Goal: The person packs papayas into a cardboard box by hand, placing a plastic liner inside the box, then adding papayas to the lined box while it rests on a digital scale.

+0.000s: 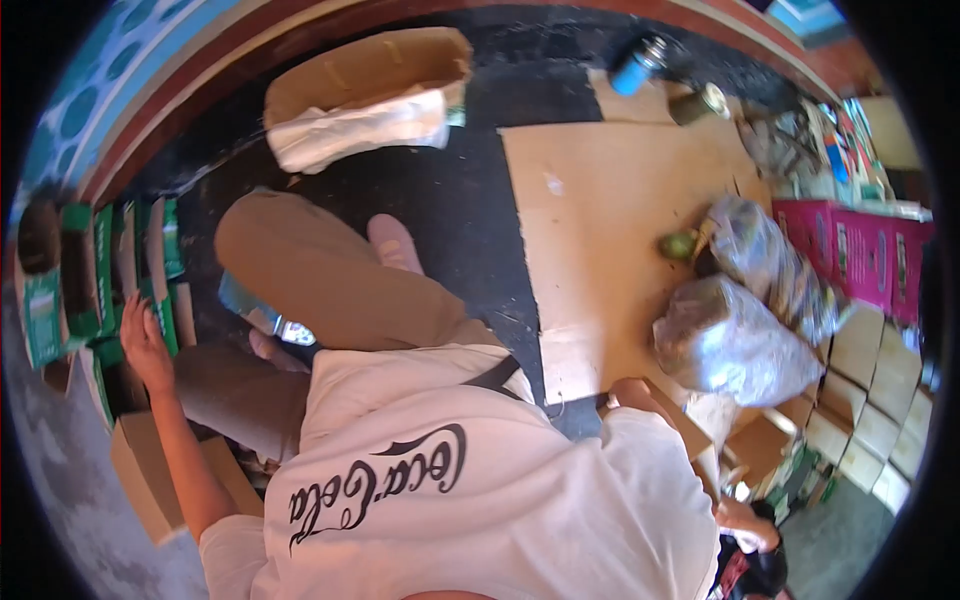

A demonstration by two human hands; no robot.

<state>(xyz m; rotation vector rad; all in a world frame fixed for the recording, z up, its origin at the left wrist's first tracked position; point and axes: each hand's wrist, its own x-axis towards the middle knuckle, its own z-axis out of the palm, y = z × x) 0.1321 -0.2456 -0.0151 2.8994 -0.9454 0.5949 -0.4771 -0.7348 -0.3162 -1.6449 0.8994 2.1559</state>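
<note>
On the left, my left hand [147,345] is stretched out with its fingers extended and apart, right by a cluster of open green cartons [105,270]. It overlaps the edge of the nearest green cartons in this view, and nothing shows in its grasp. Past the white sleeve on the right, a small patch of my right hand or forearm [630,393] shows beside a cardboard sheet [590,250]; its fingers are hidden. A brown open box [145,470] stands below my left arm, next to my bent leg.
Ahead lies a cardboard tray with white lining [370,85]. Stuffed plastic bags [735,340] and a green fruit [678,245] rest on the right of the sheet. Beyond are a blue bottle [638,68], magenta boxes [850,250] and stacked cartons [870,380]. Another person's hand [745,525] appears lower right.
</note>
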